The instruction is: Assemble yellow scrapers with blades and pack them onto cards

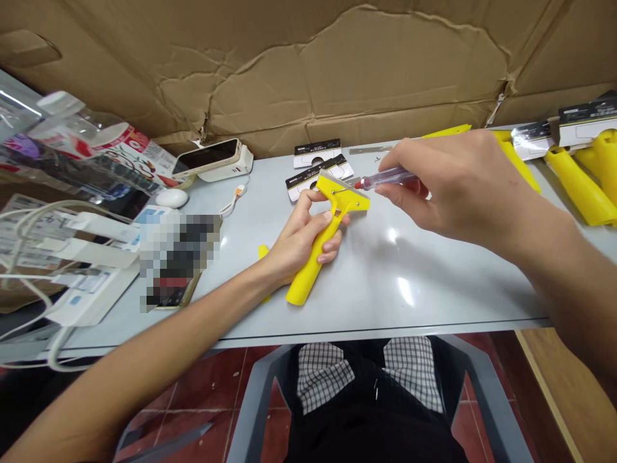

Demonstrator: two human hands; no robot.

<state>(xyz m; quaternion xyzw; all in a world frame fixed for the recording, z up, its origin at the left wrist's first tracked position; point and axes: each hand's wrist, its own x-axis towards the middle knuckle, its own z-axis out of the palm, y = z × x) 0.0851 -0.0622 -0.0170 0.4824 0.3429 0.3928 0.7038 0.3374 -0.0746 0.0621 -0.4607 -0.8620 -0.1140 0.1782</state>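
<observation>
My left hand [308, 235] is closed around the neck of a yellow scraper [315, 257], whose wide head points up and away from me. Two screws show in that head. In my right hand [434, 180] is a screwdriver [383, 179] with a clear handle and a red collar. Its thin shaft reaches to the left screw on the scraper head. Just behind the head lie two black-and-white packaging cards [318, 153]. Another yellow piece [263, 252] lies partly hidden behind my left wrist.
Several yellow handles [578, 186] and more cards [588, 121] lie at the right. A metal strip [369, 150] rests near the cardboard [385, 71] at the back. Left are phones [209, 157], a power strip [96, 283] with cables, and plastic bottles [125, 148].
</observation>
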